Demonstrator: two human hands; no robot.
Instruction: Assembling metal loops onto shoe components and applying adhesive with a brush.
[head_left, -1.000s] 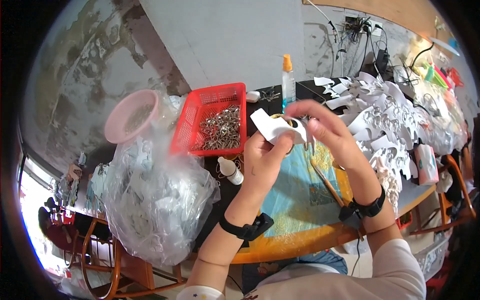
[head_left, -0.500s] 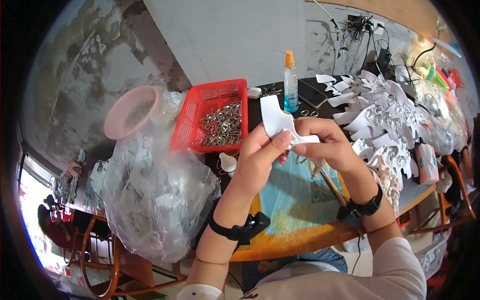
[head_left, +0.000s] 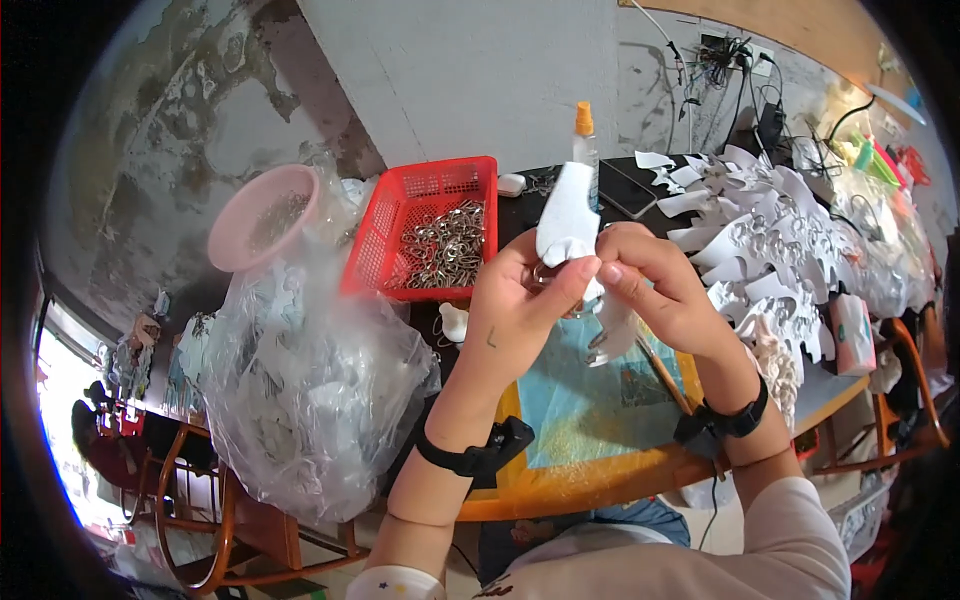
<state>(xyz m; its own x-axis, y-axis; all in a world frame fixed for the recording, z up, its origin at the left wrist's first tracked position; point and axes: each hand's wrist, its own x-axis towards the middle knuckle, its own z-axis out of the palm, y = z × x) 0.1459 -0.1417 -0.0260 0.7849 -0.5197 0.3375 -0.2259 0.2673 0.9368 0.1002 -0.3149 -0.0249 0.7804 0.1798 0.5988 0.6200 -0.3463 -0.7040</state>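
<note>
Above the middle of the table, both my hands grip one white sheet-like piece [head_left: 568, 212] with a curved outline. My left hand [head_left: 515, 305] pinches its lower part between thumb and fingers, and a bit of shiny metal shows at those fingers. My right hand [head_left: 665, 290] is closed on the piece from the other side, its thumb tip meeting the left thumb. Part of the white material hangs below the fingers, with a metal ring [head_left: 598, 356] at its lower end. The fingers hide how ring and material join.
A red plastic basket [head_left: 366, 235] holds many metal rings or clasps. Clear plastic bags [head_left: 320, 400] bulge at left below a pink bowl [head_left: 235, 235]. White cut pieces with rings [head_left: 750, 235] pile up at right. A spray bottle [head_left: 584, 120] and a phone [head_left: 628, 190] stand behind.
The white piece has turned more upright and shifted slightly right, now overlapping the spray bottle. My right fingers have curled in toward the left thumb.
</note>
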